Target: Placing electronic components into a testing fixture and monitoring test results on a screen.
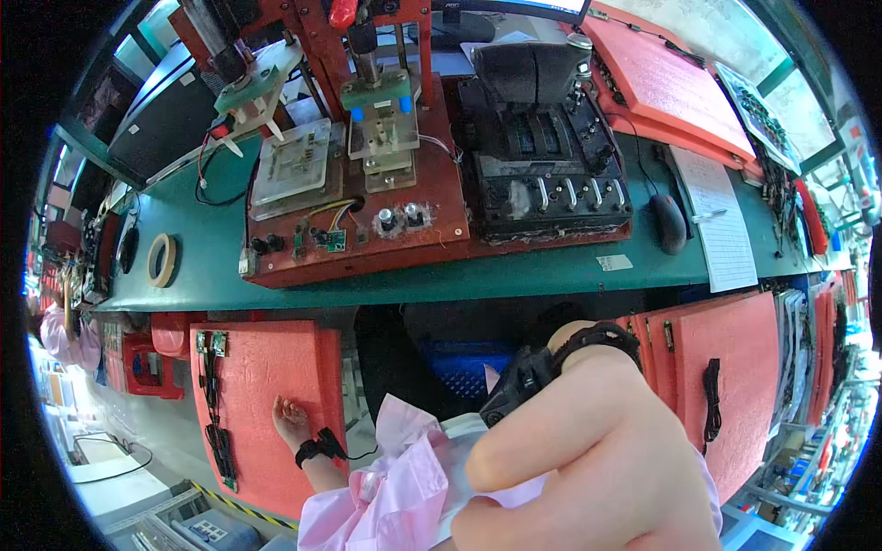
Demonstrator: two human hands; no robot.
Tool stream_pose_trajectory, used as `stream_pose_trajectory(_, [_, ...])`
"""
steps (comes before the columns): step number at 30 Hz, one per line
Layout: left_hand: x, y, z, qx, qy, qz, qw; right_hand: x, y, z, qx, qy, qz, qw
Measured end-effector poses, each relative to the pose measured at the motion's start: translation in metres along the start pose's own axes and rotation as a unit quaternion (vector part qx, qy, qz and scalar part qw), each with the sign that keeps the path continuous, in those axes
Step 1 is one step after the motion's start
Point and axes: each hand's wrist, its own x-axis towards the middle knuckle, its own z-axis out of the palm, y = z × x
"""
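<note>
Head view, left to right: tan tape roll lies flat on the green desk. Below the desk edge, pink foam sheet carries small boards with black cables, laid along its left side. Left hand is over that same foam, right of the boards and apart from them; fingers loosely curled, nothing visible in the grasp. Contact with foam: cannot tell. Red test fixture stands on the desk, black fixture just beside it. Right hand looms close to the camera, fingers bent; cannot tell whether it holds anything. Judgement on the step: a gap between handlings, since neither hand visibly works a part. Lifting a cabled board would call for the left hand to shift left and support board and cable together. Farther right: dark mouse, then ruled white sheet with pen across it; lower down, dark cable bundle on the right foam. Writing: entries on the sheet too small to read.
</note>
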Motion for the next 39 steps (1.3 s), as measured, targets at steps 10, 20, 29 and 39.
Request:
stream_pose_trajectory(10, [-0.003, -0.001, -0.005, -0.010, 0.007, -0.009, 1.000, -0.017, -0.014, 0.004, -0.084, 0.016, 0.128, 0.988])
stream_pose_trajectory(20, [0.007, -0.003, -0.012, -0.007, 0.000, -0.007, 1.000, -0.016, -0.013, 0.005, -0.057, 0.009, 0.051, 0.997])
stream_pose_trajectory(29, [0.009, -0.007, 0.002, -0.020, -0.008, -0.002, 1.000, -0.001, -0.015, 0.001, -0.075, 0.010, 0.093, 0.993])
stream_pose_trajectory(39, [-0.044, 0.002, 0.042, -0.119, 0.093, 0.084, 0.985, 0.005, 0.044, 0.013, -0.208, -0.034, 0.075, 0.975])
